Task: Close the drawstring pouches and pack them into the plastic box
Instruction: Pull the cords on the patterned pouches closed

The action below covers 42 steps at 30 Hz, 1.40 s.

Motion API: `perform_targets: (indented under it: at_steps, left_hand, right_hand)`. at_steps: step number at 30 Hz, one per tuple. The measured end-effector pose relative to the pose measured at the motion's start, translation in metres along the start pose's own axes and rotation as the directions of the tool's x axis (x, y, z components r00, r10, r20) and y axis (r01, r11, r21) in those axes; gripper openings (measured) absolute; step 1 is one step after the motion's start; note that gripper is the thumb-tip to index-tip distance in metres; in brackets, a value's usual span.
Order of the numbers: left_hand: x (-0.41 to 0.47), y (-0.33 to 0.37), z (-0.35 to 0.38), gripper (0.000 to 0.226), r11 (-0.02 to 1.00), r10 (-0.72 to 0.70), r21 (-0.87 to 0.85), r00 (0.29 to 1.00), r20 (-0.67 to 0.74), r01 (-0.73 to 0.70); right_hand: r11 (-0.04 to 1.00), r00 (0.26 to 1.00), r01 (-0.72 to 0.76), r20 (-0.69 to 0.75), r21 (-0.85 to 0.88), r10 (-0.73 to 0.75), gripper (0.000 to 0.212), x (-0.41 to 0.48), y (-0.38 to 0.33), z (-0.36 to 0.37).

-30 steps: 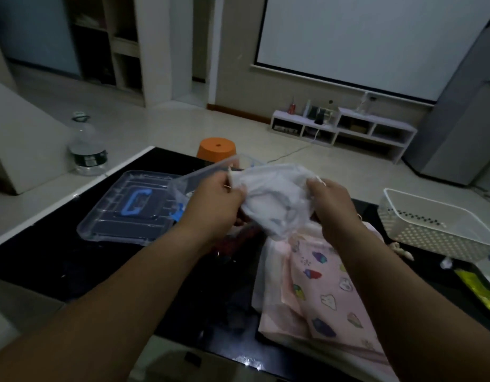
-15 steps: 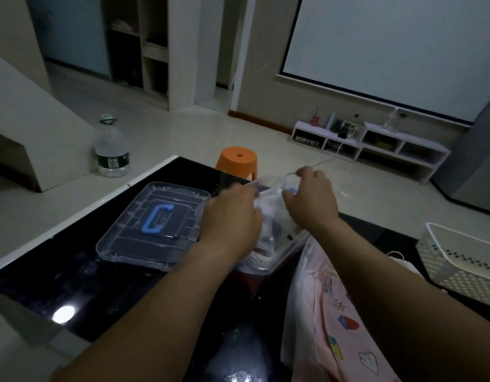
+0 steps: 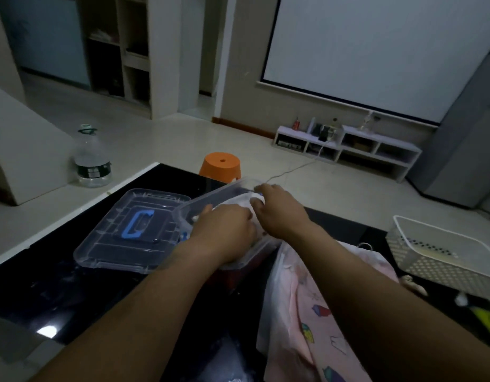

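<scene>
Right hand (image 3: 279,213) grips white pouch (image 3: 238,203) in plastic box (image 3: 210,194) | left hand (image 3: 224,228): grip unclear | black table (image 3: 59,288) | orange stool (image 3: 220,164)

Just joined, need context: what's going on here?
A person is packing. The left hand and right hand hold a white pouch down inside the clear plastic box on the black table. Its lid lies off, to the left. Pink patterned pouches lie unpacked by the right forearm.

Two bare forearms on my feed, bare left hand (image 3: 224,230), bare right hand (image 3: 279,213) (dim light hides finer detail from me)
</scene>
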State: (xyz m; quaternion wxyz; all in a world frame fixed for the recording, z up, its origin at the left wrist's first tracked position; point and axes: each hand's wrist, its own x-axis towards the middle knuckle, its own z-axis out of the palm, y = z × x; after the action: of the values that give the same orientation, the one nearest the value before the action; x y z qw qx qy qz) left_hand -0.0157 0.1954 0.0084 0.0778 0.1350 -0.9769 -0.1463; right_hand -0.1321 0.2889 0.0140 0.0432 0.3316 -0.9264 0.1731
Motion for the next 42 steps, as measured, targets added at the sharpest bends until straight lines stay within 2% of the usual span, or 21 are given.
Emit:
perform_targets:
  at_steps: [4,6,8,10,12,15,19,22,24,26,30,32,34,36,39,42]
  left_hand:
    - [-0.006,0.036,0.008,0.030,0.984,0.086,-0.141,0.987,-0.138,-0.106]
    - [-0.012,0.062,0.018,0.020,0.959,0.146,-0.222,0.978,-0.150,-0.177]
    - [-0.020,0.080,0.029,0.017,0.936,0.187,-0.286,0.978,-0.091,-0.206]
    - [-0.030,0.094,0.044,0.015,0.931,0.238,-0.285,0.971,0.003,-0.227]
    - [-0.038,0.101,0.060,0.013,0.939,0.264,-0.243,0.962,0.067,-0.241]
    - [-0.041,0.106,0.066,0.017,0.943,0.272,-0.205,0.962,0.024,-0.262]
    - [-0.018,0.097,0.062,0.029,0.955,0.199,-0.206,0.977,-0.081,-0.212]
    - [-0.003,0.096,0.061,0.021,0.947,0.146,-0.269,0.982,-0.119,-0.173]
    - [0.010,0.095,0.054,0.024,0.951,0.138,-0.253,0.977,-0.165,-0.177]
    - [0.032,0.086,0.046,0.024,0.963,0.110,-0.220,0.974,-0.199,-0.154]
    - [0.093,0.049,0.040,0.024,0.982,-0.017,-0.187,0.990,-0.137,-0.009]
    - [0.121,0.037,0.039,0.027,0.981,-0.074,-0.187,0.992,-0.105,0.053]
    - [0.145,0.033,0.041,0.021,0.977,-0.131,-0.178,0.988,-0.076,0.116]
    - [0.160,0.034,0.047,0.012,0.975,-0.178,-0.143,0.983,-0.040,0.170]
    - [0.179,0.030,0.060,0.011,0.968,-0.238,-0.085,0.971,-0.025,0.235]
    - [0.183,0.024,0.065,0.002,0.981,-0.189,-0.036,0.982,-0.026,0.188]
  right_hand:
    - [0.989,0.992,-0.027,-0.119,0.143,0.045,0.035,-0.047,0.034,-0.032]
    - [0.974,0.976,-0.094,-0.175,0.207,0.131,0.027,-0.080,0.065,-0.046]
    - [0.950,0.949,-0.189,-0.203,0.247,0.241,0.023,-0.112,0.095,-0.053]
    - [0.913,0.920,-0.299,-0.172,0.277,0.353,0.022,-0.145,0.127,-0.055]
    - [0.873,0.902,-0.383,-0.080,0.301,0.424,0.024,-0.177,0.151,-0.047]
    - [0.851,0.882,-0.452,-0.007,0.268,0.471,0.020,-0.208,0.171,-0.025]
    - [0.892,0.930,-0.359,0.022,0.275,0.367,0.016,-0.197,0.155,-0.010]
    - [0.891,0.971,-0.225,0.022,0.394,0.236,0.033,-0.173,0.131,-0.004]
    - [0.898,0.986,-0.134,-0.031,0.420,0.162,0.042,-0.153,0.118,0.002]
    - [0.918,0.992,-0.033,-0.099,0.394,0.078,0.044,-0.131,0.106,0.008]
    - [0.961,0.968,0.156,-0.230,0.227,-0.103,0.048,-0.076,0.086,0.008]
    - [0.976,0.961,0.188,-0.228,0.110,-0.159,0.048,-0.049,0.081,0.008]
    - [0.985,0.970,0.163,-0.193,0.048,-0.151,0.039,-0.030,0.079,0.013]
    - [0.991,0.984,0.095,-0.158,0.097,-0.079,0.024,-0.024,0.079,0.021]
    - [0.983,0.986,0.069,-0.165,0.171,-0.041,0.023,-0.021,0.079,0.032]
    - [0.978,0.978,0.101,-0.200,0.181,-0.064,0.023,-0.022,0.081,0.035]
